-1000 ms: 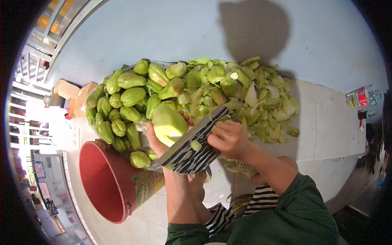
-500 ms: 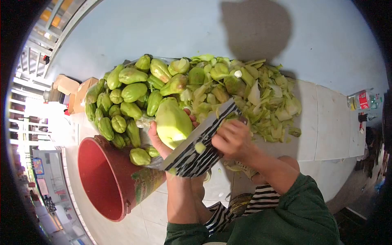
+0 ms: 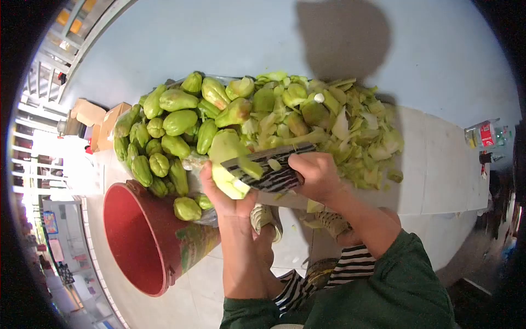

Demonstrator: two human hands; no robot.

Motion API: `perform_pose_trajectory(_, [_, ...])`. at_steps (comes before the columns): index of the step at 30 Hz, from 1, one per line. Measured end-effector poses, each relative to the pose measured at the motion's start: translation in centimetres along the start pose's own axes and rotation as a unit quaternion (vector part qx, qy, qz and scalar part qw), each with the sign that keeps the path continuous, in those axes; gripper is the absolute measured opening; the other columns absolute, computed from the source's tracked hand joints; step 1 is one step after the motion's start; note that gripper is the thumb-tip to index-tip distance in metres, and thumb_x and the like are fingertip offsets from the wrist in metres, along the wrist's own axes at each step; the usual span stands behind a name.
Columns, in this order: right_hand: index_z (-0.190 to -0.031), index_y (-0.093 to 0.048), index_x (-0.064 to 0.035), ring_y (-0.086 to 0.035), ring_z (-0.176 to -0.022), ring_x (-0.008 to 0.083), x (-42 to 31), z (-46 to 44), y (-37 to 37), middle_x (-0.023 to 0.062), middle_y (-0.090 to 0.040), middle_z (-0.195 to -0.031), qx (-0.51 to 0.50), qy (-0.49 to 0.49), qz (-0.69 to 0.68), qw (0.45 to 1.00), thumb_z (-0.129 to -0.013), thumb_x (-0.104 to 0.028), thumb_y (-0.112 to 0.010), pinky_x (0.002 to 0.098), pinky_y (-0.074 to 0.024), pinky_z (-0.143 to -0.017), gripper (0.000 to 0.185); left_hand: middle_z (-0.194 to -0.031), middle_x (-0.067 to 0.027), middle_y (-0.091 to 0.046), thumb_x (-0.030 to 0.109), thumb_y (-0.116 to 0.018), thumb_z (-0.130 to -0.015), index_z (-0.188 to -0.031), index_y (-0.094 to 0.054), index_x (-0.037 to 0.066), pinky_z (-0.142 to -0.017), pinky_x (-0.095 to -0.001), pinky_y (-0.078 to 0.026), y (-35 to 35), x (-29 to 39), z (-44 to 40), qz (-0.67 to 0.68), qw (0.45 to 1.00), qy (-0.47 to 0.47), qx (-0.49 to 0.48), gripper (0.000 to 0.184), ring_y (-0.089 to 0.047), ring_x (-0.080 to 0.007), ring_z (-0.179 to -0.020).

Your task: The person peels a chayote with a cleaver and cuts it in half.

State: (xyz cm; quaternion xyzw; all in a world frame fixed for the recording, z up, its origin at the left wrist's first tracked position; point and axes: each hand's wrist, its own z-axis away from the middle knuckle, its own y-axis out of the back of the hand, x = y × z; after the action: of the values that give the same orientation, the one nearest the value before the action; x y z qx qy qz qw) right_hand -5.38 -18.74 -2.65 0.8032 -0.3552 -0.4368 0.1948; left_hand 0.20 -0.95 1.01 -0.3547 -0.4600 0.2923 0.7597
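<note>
My left hand (image 3: 220,196) is closed around a large, pale green, partly peeled chayote (image 3: 225,146), holding it from below and the left. In my right hand (image 3: 316,176) is the handle of a broad cleaver (image 3: 280,176), whose shiny blade mirrors dark stripes. The blade lies across the right side of the chayote, and a strip of peel (image 3: 251,168) shows against it. Part of the chayote is hidden behind the blade. Just beyond my hands, whole unpeeled chayotes (image 3: 179,123) are heaped at the left, and a pile of peelings (image 3: 364,131) spreads to the right.
A red bucket (image 3: 164,241) lies tipped on its side at the left, its mouth facing left. Cardboard boxes (image 3: 111,127) stand by the wall (image 3: 230,38). A plastic bottle (image 3: 489,134) is at the far right. My feet in sandals (image 3: 267,219) are below my hands.
The cleaver has swung up and left from a steep slant to nearly level, and now crosses the chayote. My left hand's fingers behind the chayote no longer show.
</note>
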Motion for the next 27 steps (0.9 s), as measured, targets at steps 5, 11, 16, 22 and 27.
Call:
perform_pose_trajectory(5, [-0.072, -0.048, -0.0076, -0.059, -0.057, 0.035, -1.2, -0.5, 1.3, 0.0103, -0.053, -0.059, -0.009, 0.044, -0.019, 0.999, -0.068, -0.016, -0.068, 0.0457, -0.046, -0.051, 0.022, -0.117, -0.0204, -0.064, 0.047, -0.061, -0.081, -0.132, -0.053, 0.004, -0.091, -0.0455, -0.051, 0.3, 0.4, 0.1, -0.029, 0.998, -0.018, -0.053, 0.067, -0.062, -0.0335, -0.105])
perform_pose_trajectory(11, [-0.073, -0.048, -0.008, -0.058, -0.056, 0.0358, 0.6, -0.1, 1.1, 0.0116, -0.052, -0.058, -0.005, -0.019, -0.033, 0.999, -0.069, -0.017, -0.068, 0.0461, -0.0466, -0.051, 0.022, -0.128, -0.0182, -0.058, 0.053, -0.059, -0.082, -0.135, -0.051, 0.006, -0.097, -0.0533, -0.047, 1.7, 0.4, 0.0, -0.001, 0.999, 0.013, -0.04, 0.072, -0.055, -0.0379, -0.116])
perform_pose_trajectory(16, [-0.074, -0.05, -0.0086, -0.06, -0.057, 0.0346, 0.1, -0.2, 1.3, 0.0116, -0.055, -0.06, -0.019, 0.042, -0.055, 0.997, -0.07, -0.017, -0.068, 0.0445, -0.0467, -0.05, 0.02, -0.127, -0.0216, -0.058, 0.05, -0.061, -0.082, -0.137, -0.049, 0.004, -0.094, -0.0529, -0.05, 1.6, 0.6, -0.1, -0.06, 0.993, 0.002, -0.098, 0.073, -0.057, -0.039, -0.113])
perform_pose_trajectory(22, [-0.074, -0.05, -0.0073, -0.061, -0.06, 0.0363, 0.4, -0.6, 1.6, 0.0129, -0.057, -0.062, -0.058, -0.009, -0.038, 0.998, -0.073, -0.019, -0.066, 0.0464, -0.0475, -0.053, 0.02, -0.12, -0.0156, -0.063, 0.045, -0.066, -0.079, -0.132, -0.052, 0.005, -0.091, -0.0489, -0.052, 1.8, 1.0, -0.2, -0.038, 0.998, 0.001, -0.058, 0.068, -0.062, -0.0313, -0.106])
perform_pose_trajectory(27, [-0.076, -0.051, -0.0074, -0.061, -0.058, 0.0365, 0.6, 0.0, 0.8, 0.0135, -0.057, -0.059, -0.048, 0.027, -0.06, 0.997, -0.075, -0.022, -0.066, 0.0467, -0.0468, -0.052, 0.021, -0.117, -0.0175, -0.064, 0.044, -0.063, -0.08, -0.129, -0.053, 0.003, -0.085, -0.0481, -0.055, 3.3, 1.1, -0.2, -0.05, 0.995, 0.006, -0.081, 0.064, -0.065, -0.0312, -0.1])
